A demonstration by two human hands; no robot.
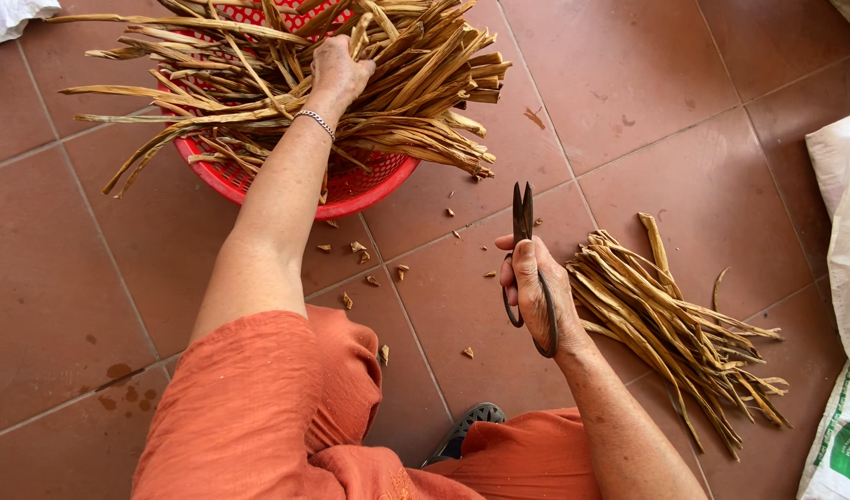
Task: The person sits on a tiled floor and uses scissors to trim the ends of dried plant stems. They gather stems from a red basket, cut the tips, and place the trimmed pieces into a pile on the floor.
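My left hand [340, 70] reaches forward into a heap of dried tan leaf strips [258, 83] piled in a red plastic basket [355, 183]; its fingers are buried among the strips and curl around some of them. A silver bracelet circles that wrist. My right hand [534, 289] holds dark metal shears [523, 222] with the blades pointing away from me, closed together. To the right of that hand lies a bundle of cut dried strips [675, 324] on the floor.
The floor is reddish-brown tile [647, 102], with small cut scraps [360, 250] scattered between basket and knees. White sacks [846, 278] stand at the right edge, a white cloth [8, 17] at the top left. A dark sandal [462, 431] shows beneath my orange clothing.
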